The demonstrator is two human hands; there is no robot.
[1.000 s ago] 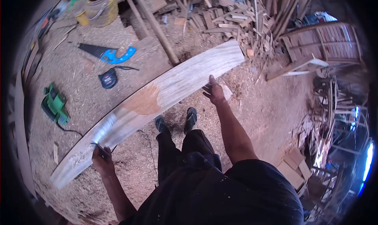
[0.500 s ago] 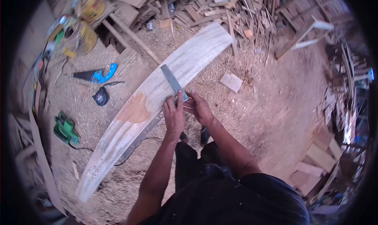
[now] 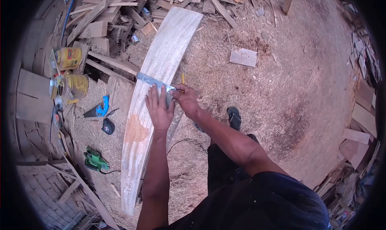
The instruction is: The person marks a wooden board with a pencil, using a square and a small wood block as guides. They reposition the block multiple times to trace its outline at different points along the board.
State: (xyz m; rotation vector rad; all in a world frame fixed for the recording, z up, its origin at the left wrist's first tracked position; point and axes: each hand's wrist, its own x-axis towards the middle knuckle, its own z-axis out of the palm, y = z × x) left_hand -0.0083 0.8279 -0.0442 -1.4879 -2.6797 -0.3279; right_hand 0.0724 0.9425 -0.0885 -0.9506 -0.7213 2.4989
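Note:
A long, curved, pale wooden plank (image 3: 165, 49) runs up the middle of the view, with a tan patch (image 3: 136, 129) on its face. Across it lies a metal try square (image 3: 147, 78), its blade spanning the plank's width. My left hand (image 3: 160, 113) rests on the square and plank, fingers stretched out and spread. At the plank's right edge, my right hand (image 3: 187, 98) pinches a thin yellow pencil (image 3: 183, 78) that sticks up past the fingers. The pencil's lower end is hidden by the fingers.
Left of the plank lie a blue-handled saw (image 3: 103, 106), a tape measure (image 3: 107, 126) and a green power tool (image 3: 95, 159) with a black cord. Yellow plastic jars (image 3: 74, 87) stand farther left. Wood offcuts (image 3: 96, 29) pile up behind; a board piece (image 3: 243, 57) lies right.
The view has turned, so the plank looks more upright. My left hand has flattened onto the square, which both hands were fingering at its near end. A pencil now shows in my right hand.

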